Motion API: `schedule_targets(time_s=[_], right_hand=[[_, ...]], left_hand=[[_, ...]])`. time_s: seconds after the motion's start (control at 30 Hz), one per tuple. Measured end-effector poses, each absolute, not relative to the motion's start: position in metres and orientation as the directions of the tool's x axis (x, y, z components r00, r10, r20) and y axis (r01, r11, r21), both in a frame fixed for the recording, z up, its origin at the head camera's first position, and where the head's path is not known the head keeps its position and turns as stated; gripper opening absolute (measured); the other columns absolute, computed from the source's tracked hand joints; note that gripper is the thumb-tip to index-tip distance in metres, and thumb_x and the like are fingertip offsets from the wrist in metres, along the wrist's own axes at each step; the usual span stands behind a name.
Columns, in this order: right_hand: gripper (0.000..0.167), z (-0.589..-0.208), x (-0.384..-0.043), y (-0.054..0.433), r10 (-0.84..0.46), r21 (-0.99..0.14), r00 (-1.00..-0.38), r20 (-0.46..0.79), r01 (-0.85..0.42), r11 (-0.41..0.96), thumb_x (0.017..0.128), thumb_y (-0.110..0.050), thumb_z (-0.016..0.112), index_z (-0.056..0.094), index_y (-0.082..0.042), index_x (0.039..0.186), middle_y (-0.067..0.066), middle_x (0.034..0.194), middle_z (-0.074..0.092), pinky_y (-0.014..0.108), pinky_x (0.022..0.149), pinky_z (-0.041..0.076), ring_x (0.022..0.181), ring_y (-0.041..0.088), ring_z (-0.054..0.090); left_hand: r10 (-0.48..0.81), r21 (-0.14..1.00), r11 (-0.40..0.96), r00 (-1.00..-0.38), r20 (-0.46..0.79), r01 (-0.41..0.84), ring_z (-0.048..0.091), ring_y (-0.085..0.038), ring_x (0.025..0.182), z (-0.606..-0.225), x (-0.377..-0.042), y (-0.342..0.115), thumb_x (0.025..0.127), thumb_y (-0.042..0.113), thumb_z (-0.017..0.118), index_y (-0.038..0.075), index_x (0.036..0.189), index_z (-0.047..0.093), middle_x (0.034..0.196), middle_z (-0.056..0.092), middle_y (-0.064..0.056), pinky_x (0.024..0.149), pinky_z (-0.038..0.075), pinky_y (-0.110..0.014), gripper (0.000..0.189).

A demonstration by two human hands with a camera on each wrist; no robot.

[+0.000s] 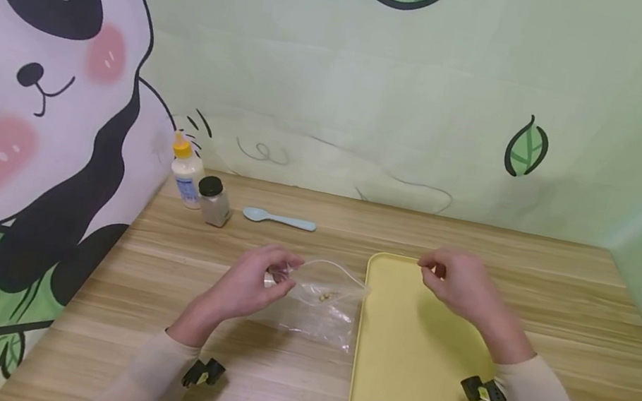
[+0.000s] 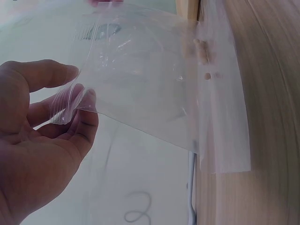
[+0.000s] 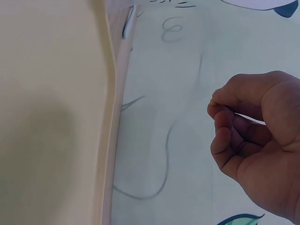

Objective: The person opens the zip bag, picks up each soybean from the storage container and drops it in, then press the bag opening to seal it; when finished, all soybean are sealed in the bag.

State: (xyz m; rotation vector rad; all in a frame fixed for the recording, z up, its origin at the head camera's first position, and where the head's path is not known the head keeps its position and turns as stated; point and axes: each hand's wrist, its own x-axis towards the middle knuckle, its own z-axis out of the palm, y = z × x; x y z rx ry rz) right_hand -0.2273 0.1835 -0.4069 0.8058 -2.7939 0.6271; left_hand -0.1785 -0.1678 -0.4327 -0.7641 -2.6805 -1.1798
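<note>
My left hand grips the zip edge of a clear zip-lock bag, thumb on one side and fingers on the other. The bag's mouth stands apart. A few small tan bean-like pieces lie low in the bag. Over the far end of a yellow tray, my right hand is raised, its thumb and index fingertips pinched together. A tiny tan piece shows at those fingertips; its kind is too small to make out. The other right fingers curl loosely.
Left of the bag, at the back, stand a white squeeze bottle with a yellow cap and a small jar with a black lid. A light blue spoon lies beside them. The wooden table ends at a painted wall.
</note>
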Motion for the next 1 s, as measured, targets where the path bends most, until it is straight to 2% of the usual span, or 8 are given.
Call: schedule_targets(time_s=[0.17, 0.43, 0.77, 1.0], right_hand=[[0.012, -0.401, -0.225, 0.169, -0.493, -0.348, -0.820, 0.291, -0.571, 0.743, 0.087, -0.007, 0.063, 0.073, -0.004, 0.093, 0.004, 0.081, 0.070, 0.028, 0.061, 0.050, 0.070, 0.014, 0.058], [0.010, -0.396, -0.222, 0.148, -0.512, -0.351, -0.779, 0.363, -0.623, 0.699, 0.086, -0.007, 0.065, 0.073, -0.005, 0.091, 0.004, 0.081, 0.070, 0.029, 0.061, 0.051, 0.069, 0.015, 0.059], [0.008, -0.391, -0.217, 0.119, -0.557, -0.353, -0.694, 0.457, -0.716, 0.602, 0.084, -0.005, 0.067, 0.074, -0.007, 0.089, 0.002, 0.080, 0.071, 0.025, 0.060, 0.051, 0.068, 0.012, 0.059], [0.008, -0.394, -0.212, 0.099, -0.591, -0.347, -0.635, 0.497, -0.770, 0.535, 0.083, -0.004, 0.068, 0.074, -0.007, 0.088, 0.002, 0.080, 0.070, 0.023, 0.060, 0.053, 0.069, 0.012, 0.061]], left_hand=[[0.398, 0.656, 0.575, -0.868, 0.298, 0.489, 0.064, -0.014, 0.084, -0.433, -0.179, -0.168, 0.084, 0.005, 0.071, 0.000, 0.114, 0.067, 0.101, 0.066, -0.007, 0.078, 0.057, -0.026, 0.031], [0.402, 0.661, 0.570, -0.867, 0.294, 0.488, 0.064, -0.014, 0.084, -0.434, -0.179, -0.168, 0.084, 0.004, 0.071, 0.000, 0.114, 0.066, 0.101, 0.066, -0.009, 0.078, 0.057, -0.026, 0.031], [0.399, 0.660, 0.567, -0.865, 0.305, 0.494, 0.064, -0.013, 0.084, -0.434, -0.178, -0.168, 0.084, 0.004, 0.071, 0.001, 0.114, 0.067, 0.100, 0.066, -0.007, 0.078, 0.057, -0.026, 0.031], [0.402, 0.664, 0.558, -0.862, 0.309, 0.498, 0.064, -0.014, 0.084, -0.434, -0.179, -0.168, 0.084, 0.003, 0.071, -0.001, 0.114, 0.067, 0.100, 0.067, -0.010, 0.078, 0.057, -0.027, 0.030]])
